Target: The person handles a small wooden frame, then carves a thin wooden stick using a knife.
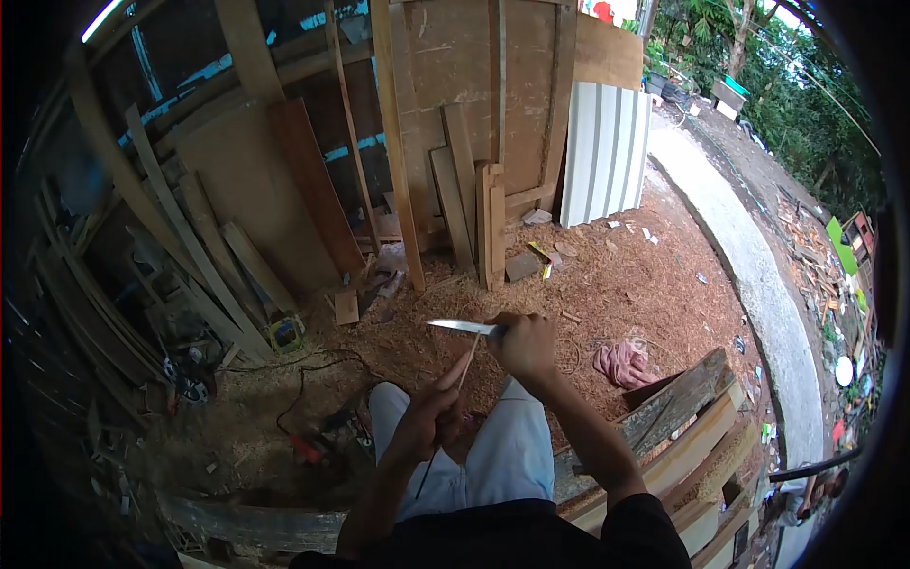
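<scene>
My right hand is wrapped round the handle of a knife, its bright blade pointing left. Just below it, my left hand grips a thin wooden stick, which slants up to the right with its tip close to the blade. Whether blade and stick touch, I cannot tell. Both hands are above my light trousers, between the knees. The lower end of the stick seems to run down past my left hand, partly hidden by it.
Wood shavings cover the ground. Boards lean on the wall ahead, and more planks at left. A pink cloth lies to the right, near stacked timber. A red-ended tool and cord are at lower left.
</scene>
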`<state>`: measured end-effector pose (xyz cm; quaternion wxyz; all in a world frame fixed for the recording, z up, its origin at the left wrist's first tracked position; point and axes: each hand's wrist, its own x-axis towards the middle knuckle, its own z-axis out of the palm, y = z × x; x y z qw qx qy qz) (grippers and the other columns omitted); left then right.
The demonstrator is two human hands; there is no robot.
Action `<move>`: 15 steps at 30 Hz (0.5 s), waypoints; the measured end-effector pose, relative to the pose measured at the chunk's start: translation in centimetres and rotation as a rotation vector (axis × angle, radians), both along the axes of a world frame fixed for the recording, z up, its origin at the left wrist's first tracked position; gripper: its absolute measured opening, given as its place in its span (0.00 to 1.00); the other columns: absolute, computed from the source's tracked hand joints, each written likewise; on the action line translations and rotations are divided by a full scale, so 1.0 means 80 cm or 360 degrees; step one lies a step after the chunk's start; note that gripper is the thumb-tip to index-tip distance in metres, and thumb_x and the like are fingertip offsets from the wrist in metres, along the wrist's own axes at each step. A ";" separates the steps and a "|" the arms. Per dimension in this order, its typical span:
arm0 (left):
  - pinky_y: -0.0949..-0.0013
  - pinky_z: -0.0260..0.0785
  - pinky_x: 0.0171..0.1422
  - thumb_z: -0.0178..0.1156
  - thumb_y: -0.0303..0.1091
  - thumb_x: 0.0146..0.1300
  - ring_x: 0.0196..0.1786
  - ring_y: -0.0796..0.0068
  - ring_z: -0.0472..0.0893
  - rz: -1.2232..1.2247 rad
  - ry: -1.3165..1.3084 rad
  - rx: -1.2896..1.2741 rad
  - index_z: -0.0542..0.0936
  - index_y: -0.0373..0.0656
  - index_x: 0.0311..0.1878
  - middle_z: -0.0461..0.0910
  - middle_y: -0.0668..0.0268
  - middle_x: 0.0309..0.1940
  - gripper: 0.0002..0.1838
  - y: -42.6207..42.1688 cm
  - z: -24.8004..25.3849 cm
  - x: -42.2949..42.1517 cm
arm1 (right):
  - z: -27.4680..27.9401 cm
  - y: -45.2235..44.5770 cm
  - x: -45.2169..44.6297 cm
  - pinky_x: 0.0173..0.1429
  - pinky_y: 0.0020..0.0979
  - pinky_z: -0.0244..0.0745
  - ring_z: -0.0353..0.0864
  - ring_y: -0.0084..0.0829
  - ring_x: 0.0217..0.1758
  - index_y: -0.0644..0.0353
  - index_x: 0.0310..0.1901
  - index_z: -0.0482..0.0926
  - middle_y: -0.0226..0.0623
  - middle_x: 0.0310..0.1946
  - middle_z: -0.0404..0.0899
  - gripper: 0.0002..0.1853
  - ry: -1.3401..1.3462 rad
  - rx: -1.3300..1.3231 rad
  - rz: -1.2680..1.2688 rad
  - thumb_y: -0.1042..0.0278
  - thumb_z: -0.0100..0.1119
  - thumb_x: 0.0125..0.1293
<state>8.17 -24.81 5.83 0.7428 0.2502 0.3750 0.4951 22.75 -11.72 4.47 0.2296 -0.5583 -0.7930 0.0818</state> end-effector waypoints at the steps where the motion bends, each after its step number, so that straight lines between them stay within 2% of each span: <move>1: 0.82 0.45 0.15 0.38 0.32 0.66 0.14 0.88 0.49 0.0007 0.0002 -0.0001 0.48 0.50 0.71 0.53 0.76 0.17 0.30 0.002 -0.001 -0.003 | 0.001 -0.003 -0.001 0.34 0.42 0.75 0.80 0.45 0.25 0.52 0.27 0.83 0.44 0.20 0.79 0.08 0.0108 -0.0104 -0.0011 0.61 0.59 0.49; 3: 0.82 0.46 0.16 0.39 0.33 0.67 0.14 0.88 0.50 0.0092 -0.0251 0.0042 0.48 0.49 0.71 0.54 0.76 0.17 0.29 0.008 -0.003 -0.010 | 0.001 0.000 -0.001 0.34 0.42 0.76 0.79 0.48 0.24 0.54 0.28 0.84 0.44 0.18 0.78 0.10 0.0343 -0.0308 -0.0124 0.59 0.59 0.48; 7: 0.83 0.45 0.15 0.41 0.35 0.68 0.13 0.89 0.51 0.0163 -0.0317 0.0034 0.49 0.49 0.71 0.54 0.76 0.17 0.28 0.009 -0.008 -0.007 | -0.004 -0.016 -0.002 0.32 0.41 0.75 0.79 0.47 0.23 0.54 0.28 0.83 0.43 0.18 0.78 0.09 0.0386 -0.0261 -0.0049 0.60 0.59 0.48; 9: 0.82 0.44 0.13 0.41 0.36 0.69 0.12 0.89 0.51 0.0187 -0.0018 0.0015 0.50 0.50 0.70 0.54 0.77 0.17 0.27 0.011 -0.015 -0.001 | -0.007 -0.033 -0.013 0.28 0.39 0.74 0.78 0.42 0.19 0.52 0.23 0.82 0.40 0.15 0.77 0.06 0.0121 -0.0061 0.0242 0.63 0.58 0.48; 13: 0.83 0.44 0.13 0.43 0.34 0.69 0.13 0.90 0.49 0.0166 -0.0113 -0.0016 0.50 0.51 0.70 0.52 0.79 0.17 0.28 0.009 -0.010 0.005 | -0.012 -0.021 -0.022 0.30 0.40 0.73 0.80 0.39 0.24 0.45 0.23 0.83 0.37 0.18 0.78 0.04 -0.0001 -0.0221 0.0167 0.60 0.60 0.46; 15: 0.83 0.44 0.12 0.42 0.35 0.69 0.12 0.90 0.50 0.0168 -0.0084 0.0002 0.50 0.50 0.70 0.53 0.78 0.17 0.27 0.009 -0.006 0.001 | -0.014 -0.015 -0.023 0.29 0.40 0.73 0.80 0.39 0.24 0.47 0.23 0.83 0.37 0.18 0.78 0.05 0.0045 -0.0150 0.0133 0.60 0.60 0.47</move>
